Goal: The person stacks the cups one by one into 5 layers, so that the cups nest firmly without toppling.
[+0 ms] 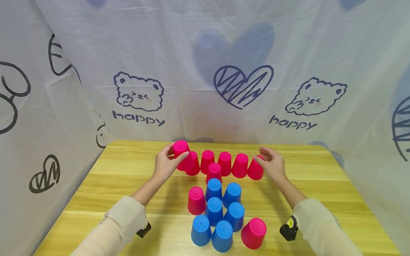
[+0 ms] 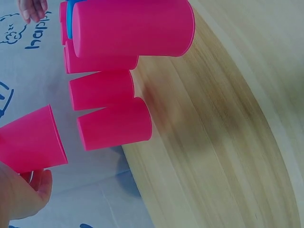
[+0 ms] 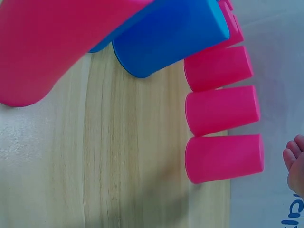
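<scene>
Left hand grasping a raised pink cup near the far edge of the desk; right hand released.
The head view overlaps held cup and cup row; the left wrist view shows a gap, the right wrist view another between right hand and end cup.

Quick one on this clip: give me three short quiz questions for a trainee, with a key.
1. How many blue cups stand on the table?

2. What does the left hand hold?
A. A blue cup
B. A pink cup
C. Nothing

3. True or false: the right hand holds a cup.

Key:
1. Six.
2. B.
3. False; the right wrist view shows it apart from the nearest pink cup.
</scene>
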A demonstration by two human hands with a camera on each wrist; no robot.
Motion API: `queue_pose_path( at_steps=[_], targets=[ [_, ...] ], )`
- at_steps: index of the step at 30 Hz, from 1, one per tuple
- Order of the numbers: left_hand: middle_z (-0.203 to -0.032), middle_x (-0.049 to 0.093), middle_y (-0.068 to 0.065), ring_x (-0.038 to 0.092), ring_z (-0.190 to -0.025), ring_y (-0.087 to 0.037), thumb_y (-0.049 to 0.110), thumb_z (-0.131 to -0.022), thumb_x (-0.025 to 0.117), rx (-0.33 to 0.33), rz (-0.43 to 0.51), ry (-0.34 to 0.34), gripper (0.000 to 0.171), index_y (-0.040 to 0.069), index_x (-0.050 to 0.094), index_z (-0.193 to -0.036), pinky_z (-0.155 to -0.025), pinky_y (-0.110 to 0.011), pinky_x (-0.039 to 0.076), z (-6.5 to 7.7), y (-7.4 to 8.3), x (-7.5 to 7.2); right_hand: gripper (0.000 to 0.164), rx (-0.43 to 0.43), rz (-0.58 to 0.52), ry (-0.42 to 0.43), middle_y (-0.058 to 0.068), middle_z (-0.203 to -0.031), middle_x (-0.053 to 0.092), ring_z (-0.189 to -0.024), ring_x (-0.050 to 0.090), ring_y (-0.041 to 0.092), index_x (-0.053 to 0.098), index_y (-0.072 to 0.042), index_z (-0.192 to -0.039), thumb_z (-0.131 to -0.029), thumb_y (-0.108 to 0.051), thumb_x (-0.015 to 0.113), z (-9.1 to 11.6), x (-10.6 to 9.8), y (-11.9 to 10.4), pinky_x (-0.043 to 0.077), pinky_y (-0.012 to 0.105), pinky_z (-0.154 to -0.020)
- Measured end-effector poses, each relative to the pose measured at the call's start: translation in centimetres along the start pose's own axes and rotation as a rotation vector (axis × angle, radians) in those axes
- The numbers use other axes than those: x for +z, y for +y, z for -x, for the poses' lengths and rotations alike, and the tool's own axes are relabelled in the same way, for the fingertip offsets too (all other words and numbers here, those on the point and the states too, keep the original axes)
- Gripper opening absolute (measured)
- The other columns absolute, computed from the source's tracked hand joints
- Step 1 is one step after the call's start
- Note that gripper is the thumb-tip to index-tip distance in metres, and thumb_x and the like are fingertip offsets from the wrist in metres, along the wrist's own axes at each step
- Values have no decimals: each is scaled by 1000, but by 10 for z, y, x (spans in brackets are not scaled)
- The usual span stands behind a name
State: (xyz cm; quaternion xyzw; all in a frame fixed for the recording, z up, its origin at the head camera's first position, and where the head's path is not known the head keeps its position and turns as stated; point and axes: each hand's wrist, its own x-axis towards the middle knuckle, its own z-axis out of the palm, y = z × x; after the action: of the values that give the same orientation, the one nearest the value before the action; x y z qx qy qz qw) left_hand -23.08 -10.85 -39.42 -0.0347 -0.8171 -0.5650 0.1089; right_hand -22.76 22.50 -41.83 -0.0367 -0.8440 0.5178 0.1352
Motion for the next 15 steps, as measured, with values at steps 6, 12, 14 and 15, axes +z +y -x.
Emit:
queue_pose_path(
  at_steps=[6, 12, 14, 15],
  targets=[
    [-111, 63, -16, 59, -101, -28, 26, -80, 73, 3, -27, -4, 50, 5, 56, -121, -87, -40, 53, -5, -3, 6, 45, -42, -11, -15, 25, -119, 59, -109, 58, 34, 55, 7, -121, -81, -7, 70, 4, 7, -7, 47, 37, -94],
    [-113, 62, -16, 58, -103, -29, 26, -80, 72, 21, -18, -17, 52, 5, 54, -124, -88, -41, 53, -10, -3, 14, 46, -30, -9, -72, 24, -122, 58, -112, 56, 35, 53, 4, -124, -83, -10, 69, 9, 18, -12, 47, 41, -97],
    [-115, 61, -16, 57, -105, -29, 27, -81, 72, 15, -16, -27, 53, 6, 53, -125, -88, -41, 52, -12, -3, 17, 47, -19, -9, -94, 23, -123, 58, -113, 56, 35, 53, 3, -125, -83, -12, 68, 12, 23, -13, 47, 42, -97],
    [-116, 61, -15, 57, -105, -29, 27, -81, 71, 15, -18, -29, 53, 6, 53, -125, -88, -41, 52, -13, -3, 19, 47, -16, -9, -104, 22, -123, 58, -113, 56, 34, 53, 2, -125, -83, -13, 69, 13, 25, -14, 47, 43, -97]
  ],
)
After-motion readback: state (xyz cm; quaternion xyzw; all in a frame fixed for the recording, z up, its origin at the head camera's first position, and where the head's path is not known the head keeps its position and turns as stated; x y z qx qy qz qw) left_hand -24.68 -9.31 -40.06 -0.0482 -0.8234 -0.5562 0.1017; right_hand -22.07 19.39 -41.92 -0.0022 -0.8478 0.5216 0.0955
